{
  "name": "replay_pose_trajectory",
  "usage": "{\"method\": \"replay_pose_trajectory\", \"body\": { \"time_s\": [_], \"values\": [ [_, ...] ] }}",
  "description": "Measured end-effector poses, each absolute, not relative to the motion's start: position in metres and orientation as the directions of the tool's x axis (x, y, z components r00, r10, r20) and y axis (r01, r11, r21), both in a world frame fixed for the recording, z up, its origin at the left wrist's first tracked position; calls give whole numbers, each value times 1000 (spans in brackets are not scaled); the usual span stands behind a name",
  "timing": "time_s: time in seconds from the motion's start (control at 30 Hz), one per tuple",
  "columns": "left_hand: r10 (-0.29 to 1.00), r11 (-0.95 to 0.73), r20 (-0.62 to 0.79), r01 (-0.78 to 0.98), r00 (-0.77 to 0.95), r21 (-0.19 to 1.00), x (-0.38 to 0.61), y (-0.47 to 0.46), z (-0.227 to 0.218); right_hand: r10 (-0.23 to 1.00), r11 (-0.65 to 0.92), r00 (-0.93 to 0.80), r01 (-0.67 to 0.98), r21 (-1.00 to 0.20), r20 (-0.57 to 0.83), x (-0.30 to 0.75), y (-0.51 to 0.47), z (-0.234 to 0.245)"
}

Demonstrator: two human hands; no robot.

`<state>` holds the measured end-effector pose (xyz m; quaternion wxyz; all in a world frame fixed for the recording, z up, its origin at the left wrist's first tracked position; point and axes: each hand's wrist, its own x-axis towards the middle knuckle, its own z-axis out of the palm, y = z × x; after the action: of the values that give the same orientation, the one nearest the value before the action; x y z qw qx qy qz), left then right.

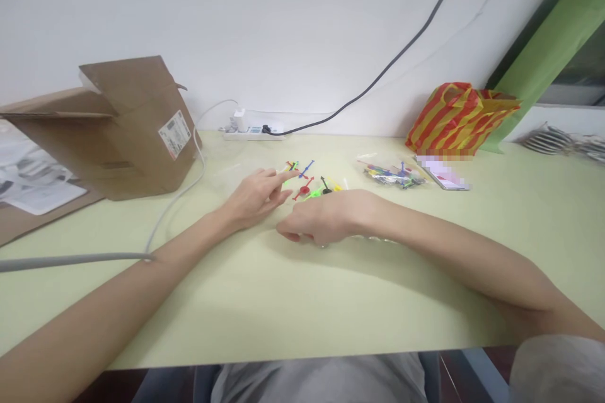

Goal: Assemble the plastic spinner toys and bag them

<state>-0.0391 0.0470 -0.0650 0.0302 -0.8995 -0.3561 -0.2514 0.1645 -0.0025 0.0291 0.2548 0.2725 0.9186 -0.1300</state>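
Left hand (258, 197) loosely open, forefinger out by the small multicoloured plastic arrows (305, 190) on the pale yellow-green table (283, 308); right hand (333, 215) curled just nearer, can't tell what it grips; clear plastic bag (391, 175) of arrows farther right.

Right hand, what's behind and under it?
Beyond the right hand, red, black, green and yellow pieces, some arrow-shaped, show on the table. What looks like clear plastic peeks out along its near side. Whatever lies directly beneath it is covered.
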Motion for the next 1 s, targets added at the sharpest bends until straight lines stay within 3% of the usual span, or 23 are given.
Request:
{"method": "replay_pose_trajectory", "body": {
  "time_s": [0.23, 0.33, 0.5, 0.67, 0.83, 1.0],
  "values": [
    [634, -705, 516, 705, 576, 79, -43, 50, -67, 294, 814, -818, 485, -320, -494, 161, 17, 14],
    [644, -686, 528, 724, 553, 78, -44, 51, -67, 264, 854, -870, 411, -318, -416, 156, 20, 8],
    [608, -705, 591, 703, 531, 94, -48, 52, -67, 338, 860, -905, 409, -304, -259, 169, 27, 22],
    [494, -756, 652, 654, 575, -3, -35, 36, -63, 493, 764, -802, 585, -273, -338, 204, 32, 57],
    [322, -871, 450, 447, 833, -204, 0, 7, -63, 628, 659, -715, 699, -278, -307, 236, 41, 84],
    [271, -902, 348, 363, 897, -235, 8, -4, -68, 714, 610, -666, 743, -276, -214, 240, 77, 70]
  ]
}}
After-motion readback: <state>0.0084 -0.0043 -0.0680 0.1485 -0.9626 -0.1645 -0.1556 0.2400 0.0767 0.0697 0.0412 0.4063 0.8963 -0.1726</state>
